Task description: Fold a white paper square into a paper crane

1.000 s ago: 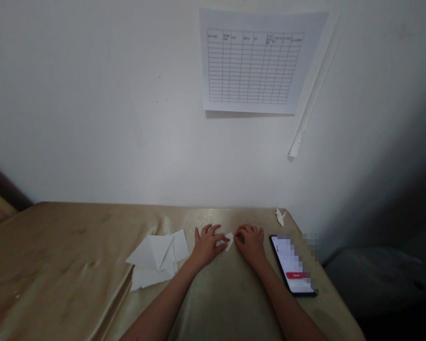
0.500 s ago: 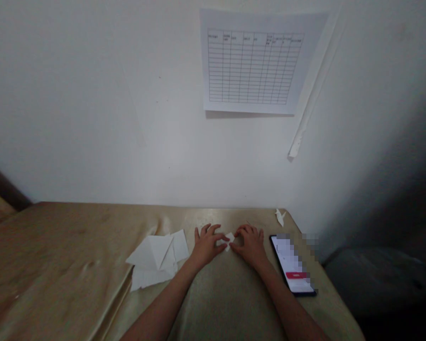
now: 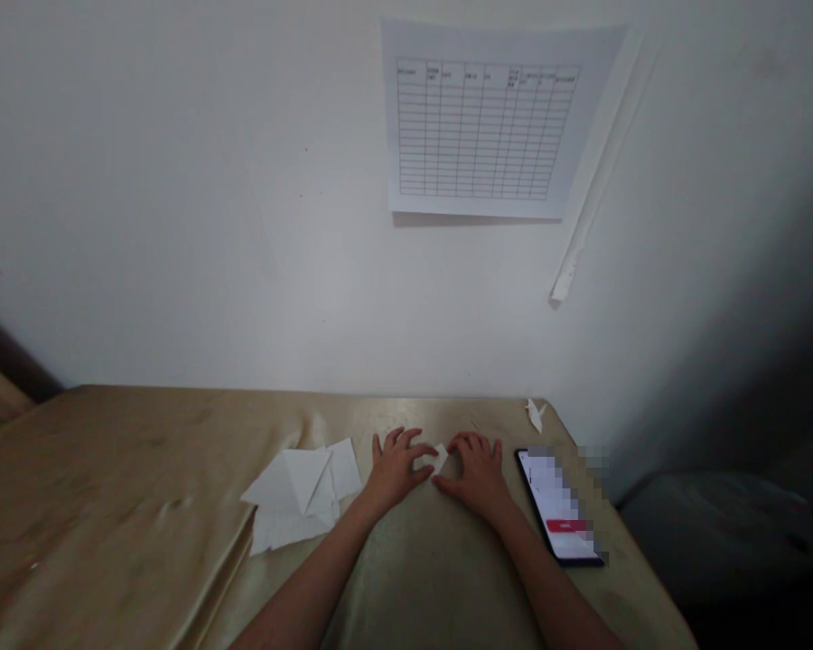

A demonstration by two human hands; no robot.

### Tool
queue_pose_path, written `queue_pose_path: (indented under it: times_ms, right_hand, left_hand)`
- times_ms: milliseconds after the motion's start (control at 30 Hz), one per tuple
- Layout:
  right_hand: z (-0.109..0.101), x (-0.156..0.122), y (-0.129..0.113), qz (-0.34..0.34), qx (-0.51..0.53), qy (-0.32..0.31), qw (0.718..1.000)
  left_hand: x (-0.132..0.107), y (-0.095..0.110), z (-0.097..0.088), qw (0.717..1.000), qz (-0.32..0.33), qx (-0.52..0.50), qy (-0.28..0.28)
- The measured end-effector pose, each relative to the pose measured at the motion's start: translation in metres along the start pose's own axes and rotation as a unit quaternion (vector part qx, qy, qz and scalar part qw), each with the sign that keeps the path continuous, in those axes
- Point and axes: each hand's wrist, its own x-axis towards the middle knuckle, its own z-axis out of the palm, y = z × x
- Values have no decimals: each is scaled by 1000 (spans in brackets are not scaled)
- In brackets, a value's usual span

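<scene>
A small piece of folded white paper (image 3: 441, 459) lies on the covered table between my two hands. My left hand (image 3: 399, 465) rests at its left side, thumb and index finger on the paper's edge and the other fingers spread. On the other side, my right hand (image 3: 478, 469) holds the paper with its thumb at the near corner and its index finger near the far corner. Parts of the paper are hidden under the fingertips, and its exact folds are too small to make out.
Several white paper sheets (image 3: 294, 496) lie overlapping left of my left forearm. A phone (image 3: 559, 515) with a lit screen lies right of my right hand. A small folded paper figure (image 3: 535, 415) sits at the far right corner. A printed table sheet (image 3: 478, 126) hangs on the wall.
My right thumb has slid toward me and slightly left, to the paper's near corner, widening the gap to its index finger. My left hand stays almost still.
</scene>
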Motion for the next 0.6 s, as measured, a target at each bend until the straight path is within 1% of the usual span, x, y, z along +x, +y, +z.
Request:
queue_pose_path:
  times_ms: [200,433,600]
  right_hand:
    - [1,-1,0,-8,3,2,1000]
    - [-6,-4,-3,-30,17,3,999]
    - [-9,-4,-4,-33,-8,8,999]
  left_hand:
    - [0,1,-1,1000,-1,5,-4]
    - [-1,-2,1,1000,1,0,12]
    - [-1,-4,-5,1000,19,1,-6]
